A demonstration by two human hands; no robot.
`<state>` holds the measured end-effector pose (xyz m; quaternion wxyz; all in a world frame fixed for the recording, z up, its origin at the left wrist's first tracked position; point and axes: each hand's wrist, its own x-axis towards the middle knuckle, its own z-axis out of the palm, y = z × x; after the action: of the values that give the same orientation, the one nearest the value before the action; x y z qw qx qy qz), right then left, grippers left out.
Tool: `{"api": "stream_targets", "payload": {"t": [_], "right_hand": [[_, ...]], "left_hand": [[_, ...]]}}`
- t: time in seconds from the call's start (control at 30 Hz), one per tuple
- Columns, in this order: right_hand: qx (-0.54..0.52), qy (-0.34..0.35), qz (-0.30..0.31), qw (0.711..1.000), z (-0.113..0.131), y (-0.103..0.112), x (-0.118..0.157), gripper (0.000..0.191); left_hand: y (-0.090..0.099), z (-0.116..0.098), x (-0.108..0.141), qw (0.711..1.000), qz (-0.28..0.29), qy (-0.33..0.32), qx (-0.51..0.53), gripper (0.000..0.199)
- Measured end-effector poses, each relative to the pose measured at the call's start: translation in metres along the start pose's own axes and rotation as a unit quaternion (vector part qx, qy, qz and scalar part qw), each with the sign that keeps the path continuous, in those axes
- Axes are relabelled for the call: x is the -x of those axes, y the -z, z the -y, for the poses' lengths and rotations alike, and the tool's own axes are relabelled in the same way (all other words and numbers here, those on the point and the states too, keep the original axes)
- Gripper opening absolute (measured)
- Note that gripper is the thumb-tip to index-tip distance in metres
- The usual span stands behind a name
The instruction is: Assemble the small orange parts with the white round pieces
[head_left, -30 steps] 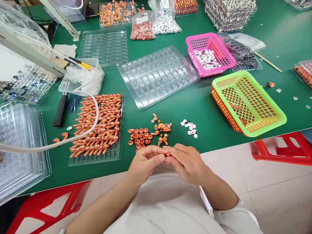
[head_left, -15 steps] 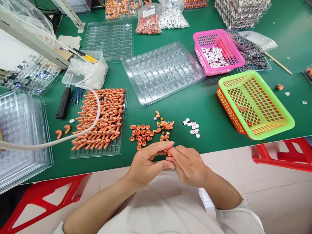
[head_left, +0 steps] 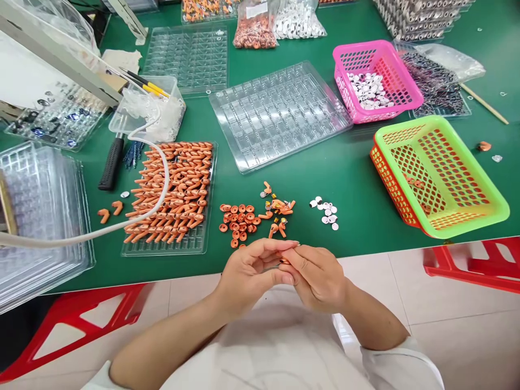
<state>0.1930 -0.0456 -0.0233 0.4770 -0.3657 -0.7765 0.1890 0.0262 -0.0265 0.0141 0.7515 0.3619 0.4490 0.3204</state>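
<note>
My left hand (head_left: 247, 276) and my right hand (head_left: 319, 276) meet at the table's front edge, fingers closed round a small orange piece (head_left: 285, 261) that is mostly covered. Just beyond them lie round orange caps (head_left: 239, 219) and several orange stemmed parts (head_left: 280, 206) with small metal and yellow bits. A group of white discs (head_left: 327, 211) lies to the right of these. On the left, rows of orange stemmed pieces (head_left: 179, 184) fill a clear tray (head_left: 199, 244), with a white cable (head_left: 166, 173) crossing over it.
Beyond my hands lies a clear moulded tray (head_left: 280, 116). A pink basket (head_left: 379, 116) of white discs and a green basket (head_left: 483, 214) stand to the right. Stacked trays (head_left: 49, 216), a black-handled tool (head_left: 111, 165) and a plastic box (head_left: 179, 108) are on the left.
The camera view has shifted slightly, so the table items sit a little differently in the picture. My hands remain together around the small piece, with the fingers slightly moved.
</note>
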Motion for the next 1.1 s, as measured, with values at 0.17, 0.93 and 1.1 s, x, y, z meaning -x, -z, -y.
{"api": "stream_targets", "payload": {"t": [0.17,0.93,1.1], "right_hand": [[-0.003,0.014,-0.008,1.0,-0.002,-0.003,0.002,0.043],[-0.03,-0.01,0.005,0.999,-0.016,-0.015,0.0,0.031],[-0.03,-0.018,0.004,0.999,-0.015,-0.005,0.0,0.037]], "left_hand": [[-0.001,0.001,0.0,0.999,0.006,0.007,0.049,0.036],[0.013,0.001,-0.009,0.997,0.008,0.031,0.076,0.038],[0.021,-0.006,-0.013,0.997,0.06,0.036,0.045,0.052]]}}
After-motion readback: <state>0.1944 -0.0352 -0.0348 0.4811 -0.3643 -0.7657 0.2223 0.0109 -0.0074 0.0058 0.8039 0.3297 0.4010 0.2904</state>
